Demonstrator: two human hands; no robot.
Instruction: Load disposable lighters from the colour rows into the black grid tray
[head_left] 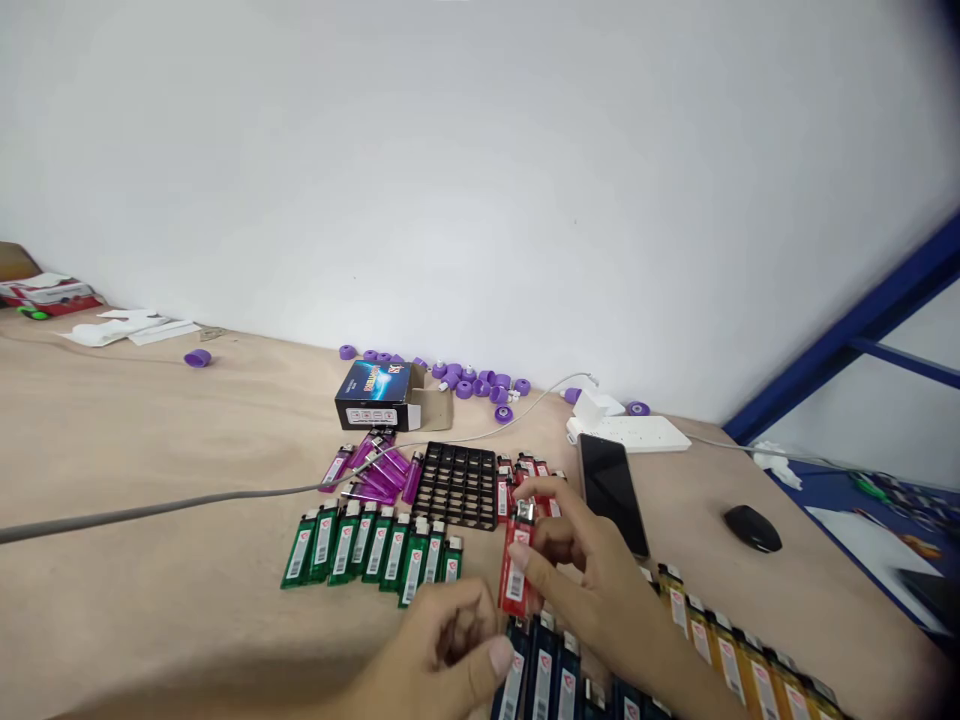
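The right hand (592,580) pinches a red lighter (514,570) just above the blue lighters (541,675), and the curled left hand (450,645) is close by, but I cannot tell if it holds anything.

Red disposable lighter (514,565), metal head up, white barcode label, held nearly upright.

Head-worn view facing forward and down, close above the hands (577,560), toward a white wall (480,170)
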